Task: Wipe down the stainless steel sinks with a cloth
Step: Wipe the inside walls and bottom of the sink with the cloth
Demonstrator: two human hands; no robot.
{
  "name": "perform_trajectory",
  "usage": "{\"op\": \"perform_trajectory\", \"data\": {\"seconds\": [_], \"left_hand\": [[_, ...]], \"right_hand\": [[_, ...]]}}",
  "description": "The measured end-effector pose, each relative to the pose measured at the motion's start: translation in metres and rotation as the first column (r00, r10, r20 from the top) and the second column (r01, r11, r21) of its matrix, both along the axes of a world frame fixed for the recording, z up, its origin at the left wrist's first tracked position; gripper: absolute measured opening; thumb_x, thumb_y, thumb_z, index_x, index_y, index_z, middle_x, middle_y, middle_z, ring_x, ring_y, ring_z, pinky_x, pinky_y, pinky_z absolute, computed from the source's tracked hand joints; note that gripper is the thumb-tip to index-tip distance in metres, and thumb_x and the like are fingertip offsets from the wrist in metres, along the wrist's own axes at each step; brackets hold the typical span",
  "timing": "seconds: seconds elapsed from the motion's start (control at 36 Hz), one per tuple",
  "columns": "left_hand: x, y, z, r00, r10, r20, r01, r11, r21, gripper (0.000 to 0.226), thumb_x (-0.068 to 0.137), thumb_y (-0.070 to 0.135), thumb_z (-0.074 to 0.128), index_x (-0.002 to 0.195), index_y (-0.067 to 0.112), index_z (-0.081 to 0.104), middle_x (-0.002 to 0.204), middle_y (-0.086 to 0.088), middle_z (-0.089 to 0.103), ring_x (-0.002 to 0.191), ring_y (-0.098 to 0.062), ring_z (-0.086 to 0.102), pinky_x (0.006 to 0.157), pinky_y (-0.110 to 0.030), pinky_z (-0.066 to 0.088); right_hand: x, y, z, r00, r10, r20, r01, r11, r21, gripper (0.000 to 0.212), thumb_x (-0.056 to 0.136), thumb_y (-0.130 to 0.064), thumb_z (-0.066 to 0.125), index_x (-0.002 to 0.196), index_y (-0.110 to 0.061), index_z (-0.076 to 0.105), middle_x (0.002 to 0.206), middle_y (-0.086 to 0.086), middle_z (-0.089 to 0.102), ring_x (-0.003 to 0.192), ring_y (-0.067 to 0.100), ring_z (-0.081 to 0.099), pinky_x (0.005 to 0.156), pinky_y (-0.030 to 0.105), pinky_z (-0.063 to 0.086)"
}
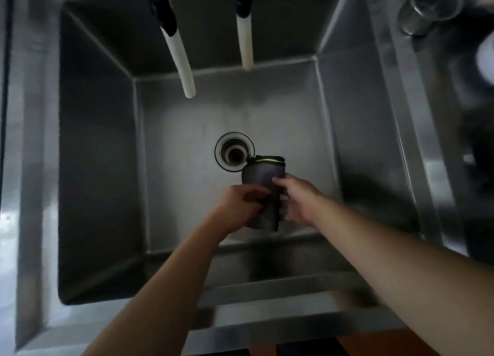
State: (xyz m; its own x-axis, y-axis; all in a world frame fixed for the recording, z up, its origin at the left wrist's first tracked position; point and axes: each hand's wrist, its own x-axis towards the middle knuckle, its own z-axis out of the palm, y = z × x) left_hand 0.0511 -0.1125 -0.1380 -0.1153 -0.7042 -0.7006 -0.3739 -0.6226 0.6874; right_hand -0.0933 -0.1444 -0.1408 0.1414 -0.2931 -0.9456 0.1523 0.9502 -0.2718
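Note:
A deep stainless steel sink [101, 152] fills the view, with an open round drain [234, 152] in its floor. Above the floor, just right of the drain, I hold a folded dark grey cloth [260, 175] with a yellow-green edge. My left hand [242, 208] grips its lower left side. My right hand [295, 199] grips its lower right side, fingers curled over the fabric. The cloth's bottom part is hidden between my hands.
Two white hoses hang from black taps over the back of the basin, the left hose [180, 61] and the right hose [246, 43]. A steel cup [427, 5] stands on the counter at the upper right. Dark blurred objects lie along the right edge.

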Motion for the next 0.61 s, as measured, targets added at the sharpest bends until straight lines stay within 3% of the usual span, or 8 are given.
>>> {"op": "perform_trajectory", "data": {"seconds": [0.08,0.14,0.19,0.28,0.36,0.44,0.5,0.61], "left_hand": [[0.011,-0.006,-0.003,1.000,0.011,-0.003,-0.011,0.997,-0.071,0.033,0.088,-0.012,0.058,0.116,0.003,0.069,0.104,-0.014,0.069,0.072,0.000,0.061,0.064,-0.007,0.047],[0.024,-0.010,-0.009,0.993,0.096,0.072,-0.088,0.991,-0.104,0.034,0.090,-0.005,0.059,0.119,0.010,0.068,0.112,-0.011,0.067,0.081,-0.002,0.063,0.067,-0.005,0.047],[0.044,-0.011,-0.025,0.954,0.143,0.262,-0.114,0.986,-0.121,0.041,0.091,0.009,0.062,0.130,0.022,0.062,0.127,-0.009,0.062,0.106,-0.020,0.063,0.090,-0.022,0.052],[0.077,-0.009,-0.051,0.828,-0.008,0.560,0.006,1.000,0.006,0.068,0.092,0.028,0.059,0.153,0.031,0.030,0.158,-0.009,0.032,0.143,-0.031,0.033,0.116,-0.045,0.032],[0.099,0.000,-0.073,0.750,-0.181,0.636,0.065,0.977,0.202,0.085,0.092,0.052,0.055,0.156,0.039,0.001,0.167,-0.002,-0.002,0.152,-0.032,0.001,0.120,-0.054,0.015],[0.110,0.002,-0.089,0.762,-0.257,0.595,0.086,0.950,0.300,0.092,0.089,0.061,0.054,0.156,0.040,-0.006,0.166,0.002,-0.012,0.152,-0.033,-0.008,0.117,-0.060,0.010],[0.116,0.002,-0.094,0.781,-0.234,0.579,0.060,0.951,0.303,0.091,0.088,0.057,0.056,0.155,0.040,-0.004,0.165,0.005,-0.010,0.151,-0.033,-0.006,0.116,-0.063,0.013],[0.114,0.017,-0.104,0.772,-0.264,0.578,0.082,0.943,0.321,0.090,0.090,0.052,0.053,0.154,0.042,-0.009,0.164,0.005,-0.020,0.152,-0.033,-0.009,0.115,-0.062,0.016]], "right_hand": [[-0.007,-0.024,-0.010,0.991,0.011,-0.135,-0.029,0.990,-0.136,0.016,0.103,-0.018,0.046,0.098,-0.023,0.061,0.087,0.004,0.068,0.071,0.020,0.063,0.059,0.027,0.050],[-0.012,-0.050,-0.018,0.932,0.047,-0.359,-0.168,0.935,-0.314,0.015,0.100,-0.015,0.050,0.102,-0.020,0.064,0.096,0.007,0.069,0.078,0.021,0.064,0.061,0.025,0.047],[-0.019,-0.079,-0.027,0.754,0.063,-0.654,-0.430,0.800,-0.419,0.017,0.099,-0.014,0.052,0.107,-0.013,0.067,0.107,0.015,0.070,0.093,0.026,0.064,0.069,0.033,0.046],[-0.028,-0.115,-0.038,0.410,0.036,-0.911,-0.745,0.590,-0.311,0.022,0.098,-0.019,0.046,0.111,-0.012,0.062,0.111,0.018,0.067,0.102,0.037,0.062,0.070,0.033,0.037],[-0.032,-0.135,-0.057,0.203,0.009,-0.979,-0.858,0.484,-0.174,0.022,0.096,-0.023,0.047,0.114,-0.019,0.059,0.115,0.016,0.066,0.104,0.042,0.061,0.077,0.040,0.047],[-0.024,-0.140,-0.091,0.183,0.171,-0.968,-0.919,0.380,-0.106,0.031,0.099,-0.023,0.044,0.127,-0.021,0.058,0.132,0.016,0.059,0.119,0.042,0.054,0.092,0.044,0.046],[-0.007,-0.140,-0.112,0.168,0.271,-0.948,-0.917,0.397,-0.049,0.042,0.102,-0.025,0.040,0.143,-0.031,0.048,0.156,0.008,0.038,0.142,0.041,0.033,0.110,0.056,0.032],[0.037,-0.153,-0.127,0.138,0.276,-0.951,-0.884,0.467,0.008,0.048,0.104,-0.027,0.035,0.150,-0.041,0.033,0.166,-0.001,0.014,0.152,0.039,0.004,0.112,0.072,0.011]]}}
